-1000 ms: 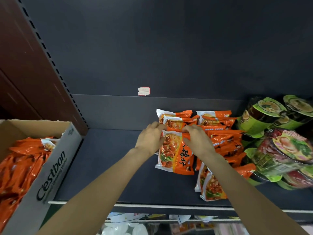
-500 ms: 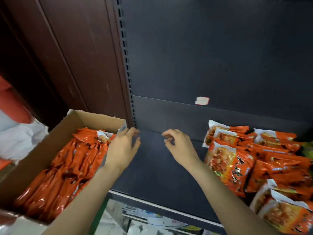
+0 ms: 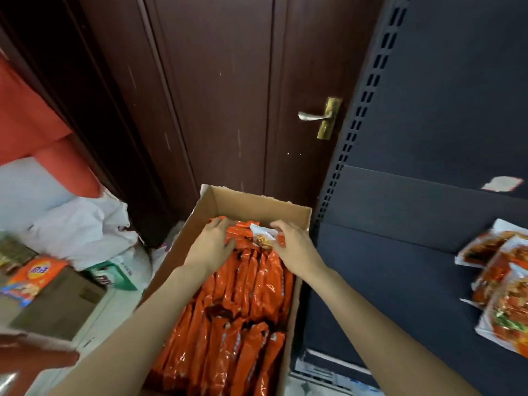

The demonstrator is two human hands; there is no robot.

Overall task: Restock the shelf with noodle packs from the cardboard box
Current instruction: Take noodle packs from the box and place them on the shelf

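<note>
Both of my hands are inside the cardboard box (image 3: 258, 202), at its far end. The noodle packs (image 3: 237, 310) fill the box: glossy orange wrappers standing on edge in tight rows, their crimped seams uppermost. One pack (image 3: 263, 237) at the far end lies turned, showing a white corner and a printed food picture. My left hand (image 3: 213, 244) rests on the tops of the far packs, fingers curved over them; whether they actually clasp a pack I cannot tell. My right hand (image 3: 295, 247) touches the turned pack at its white corner, fingers curled about its edge in a light pinch. The box stands beside the dark shelf (image 3: 400, 281), in front of a brown door (image 3: 228, 110) with a brass handle (image 3: 323, 117). Stocked packs (image 3: 505, 287) lie flat at the shelf's right edge. Half a second ago both hands hovered, unclenched, above the shelf near the box rim; a second ago they were arranging packs on the shelf.
</note>
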